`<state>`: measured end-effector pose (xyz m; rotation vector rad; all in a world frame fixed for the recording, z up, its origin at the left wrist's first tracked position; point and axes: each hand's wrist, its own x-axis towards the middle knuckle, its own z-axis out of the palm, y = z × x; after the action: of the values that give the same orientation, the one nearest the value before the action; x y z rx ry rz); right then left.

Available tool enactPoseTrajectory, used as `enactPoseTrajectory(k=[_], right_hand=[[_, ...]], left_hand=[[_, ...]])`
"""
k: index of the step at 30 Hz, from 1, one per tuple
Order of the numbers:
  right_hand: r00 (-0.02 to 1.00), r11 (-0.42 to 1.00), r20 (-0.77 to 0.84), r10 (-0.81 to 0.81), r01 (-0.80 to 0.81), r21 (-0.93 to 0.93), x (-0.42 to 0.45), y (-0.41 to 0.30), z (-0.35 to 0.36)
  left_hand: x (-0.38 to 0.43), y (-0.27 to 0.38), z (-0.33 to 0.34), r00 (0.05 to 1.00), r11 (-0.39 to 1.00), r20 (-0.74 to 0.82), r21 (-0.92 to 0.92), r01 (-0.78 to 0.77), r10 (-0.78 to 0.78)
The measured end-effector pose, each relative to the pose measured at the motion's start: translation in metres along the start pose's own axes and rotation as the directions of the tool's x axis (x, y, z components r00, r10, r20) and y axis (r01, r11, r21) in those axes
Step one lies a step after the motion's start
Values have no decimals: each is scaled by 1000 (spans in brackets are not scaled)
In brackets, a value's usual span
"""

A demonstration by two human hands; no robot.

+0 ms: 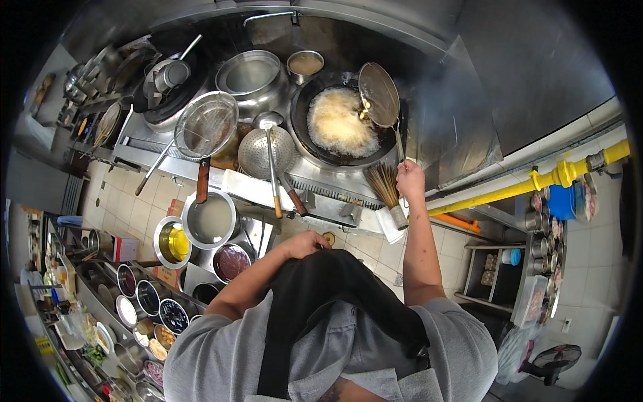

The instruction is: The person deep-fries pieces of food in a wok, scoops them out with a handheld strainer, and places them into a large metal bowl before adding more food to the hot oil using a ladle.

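My right hand (410, 178) grips the metal handle of a wire-mesh strainer (380, 94), which is tilted over the right side of a black wok (303, 125). A few small pale-yellow pieces (366, 108) are at the strainer's edge. Pale foam bubbles vigorously across the liquid (339, 123) in the wok. Below that hand, a bamboo wok brush (384, 183) stands by a white cloth (391, 226) at the stove's front edge. My left hand (309, 244) is low in front of my black apron (331, 271), its fingers bent and partly hidden.
Left of the wok stand a steel pot (253, 78), a perforated skimmer (257, 156) under a ladle (271, 120), and a mesh strainer (207, 123). Bowls of pale liquid (210, 221) and yellow oil (177, 243) sit nearer me. A yellow pipe (522, 186) runs along the right.
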<state>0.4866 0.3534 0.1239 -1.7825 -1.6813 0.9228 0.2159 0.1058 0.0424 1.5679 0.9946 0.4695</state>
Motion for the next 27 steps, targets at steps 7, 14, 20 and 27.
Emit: enactPoseTrajectory(k=[7,14,20,27], right_hand=[[982,972,-57,-178,166,-169,5,11,-7],[975,982,-163,-151,129,-135,13,17,-18],[867,956,-465,-179,41,-291,44,35,0],[895,942,-390,-217,87,-325,38,31,11]], left_hand=[[-2,3,-1,1000,1000,-13,2,-24,24],[-7,6,-4,999,999,-25,26,-31,31],[-22,-2,-1,992,999,-125,-22,-37,34],[-46,-16,-10,991,1000,-131,5,23,-22]])
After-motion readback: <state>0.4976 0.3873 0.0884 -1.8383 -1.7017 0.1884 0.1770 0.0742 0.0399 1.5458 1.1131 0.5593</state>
